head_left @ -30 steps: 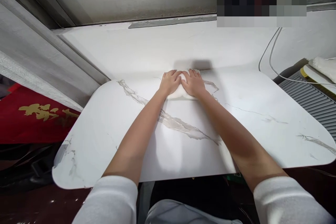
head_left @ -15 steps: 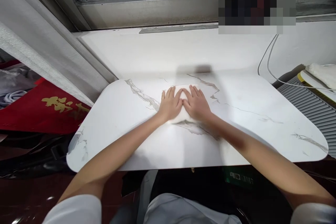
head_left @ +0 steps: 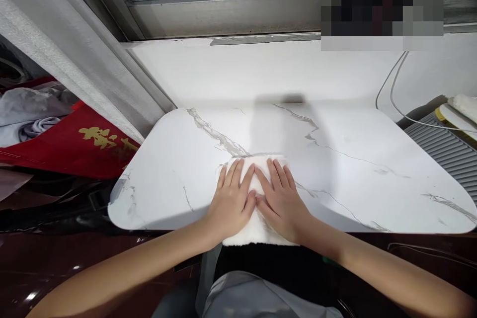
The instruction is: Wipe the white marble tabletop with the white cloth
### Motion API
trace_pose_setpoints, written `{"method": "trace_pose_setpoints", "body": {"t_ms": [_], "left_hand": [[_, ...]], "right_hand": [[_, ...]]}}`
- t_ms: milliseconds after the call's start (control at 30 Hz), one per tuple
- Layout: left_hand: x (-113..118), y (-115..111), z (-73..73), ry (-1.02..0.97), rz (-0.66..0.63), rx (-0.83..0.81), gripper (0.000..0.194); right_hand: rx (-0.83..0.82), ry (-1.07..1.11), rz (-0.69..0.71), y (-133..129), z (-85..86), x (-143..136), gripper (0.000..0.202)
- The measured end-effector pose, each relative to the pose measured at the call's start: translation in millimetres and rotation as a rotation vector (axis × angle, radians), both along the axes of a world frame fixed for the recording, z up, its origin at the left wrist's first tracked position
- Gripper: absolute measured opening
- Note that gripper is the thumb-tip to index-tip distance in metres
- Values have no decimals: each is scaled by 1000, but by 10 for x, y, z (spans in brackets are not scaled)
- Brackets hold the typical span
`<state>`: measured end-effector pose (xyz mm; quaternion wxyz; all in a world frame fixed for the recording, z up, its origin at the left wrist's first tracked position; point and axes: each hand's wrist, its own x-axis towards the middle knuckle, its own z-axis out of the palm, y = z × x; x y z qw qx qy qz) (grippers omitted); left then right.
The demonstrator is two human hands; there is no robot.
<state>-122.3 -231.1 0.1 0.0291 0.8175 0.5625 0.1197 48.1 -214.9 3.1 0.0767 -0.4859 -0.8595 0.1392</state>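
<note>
Under both palms lies a white fluffy cloth (head_left: 257, 228), on the near edge of a white marble-patterned table (head_left: 164, 169); its lower end reaches over that edge. My left hand (head_left: 233, 198) presses on its left part, fingers stretched out and pointing away from me. On its right part my right hand (head_left: 283, 198) rests flat in the same way, fingers spread. Thumbs and index fingers of the two hands meet or nearly meet in the middle, with cloth showing between them. The palms hide much of the cloth.
A pale wall (head_left: 261, 69) and a window frame (head_left: 223, 15) stand behind the table. A grey curtain or panel (head_left: 93, 44) slants down at left, beside a red cloth with gold characters (head_left: 74, 144). Cables (head_left: 395, 89) hang at right above a grey ribbed surface (head_left: 447, 149).
Both hands have drawn the cloth toward me, from the middle of the table to its near edge. The camera view has shifted slightly.
</note>
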Motion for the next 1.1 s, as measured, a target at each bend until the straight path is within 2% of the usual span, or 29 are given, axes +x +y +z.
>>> {"method": "trace_pose_setpoints", "body": {"t_ms": [67,167,267,400,500,600,700,833,967,1100], "left_hand": [[-34,165,7,11,30,-25,53],[-116,610,11,17,82,-53,54],[-218,1205,8,13,136,-40,54],[-351,1965,-2,-12,124,-25,52],[-450,2361,-27,-46,105,-11,51],[-537,2592,-60,-74,95,5,51],[-579,2681,-73,-81,90,6,51],[-566,2604,-47,-64,96,-7,52],[-580,2327,-1,-24,82,-22,53],[-696,1849,22,-4,58,-58,54]], "right_hand": [[-83,-42,14,209,70,-68,67],[-157,-72,-11,691,123,-215,68],[-68,-26,-97,1231,87,-392,60],[94,35,-180,1807,1,-601,56],[150,45,-223,2091,-35,-717,55],[179,54,-234,2273,-53,-793,55],[198,65,-236,2363,-65,-827,55],[194,63,-233,2327,-59,-824,56],[133,63,-238,2069,-30,-830,56],[52,116,-247,1603,-18,-885,58]]}}
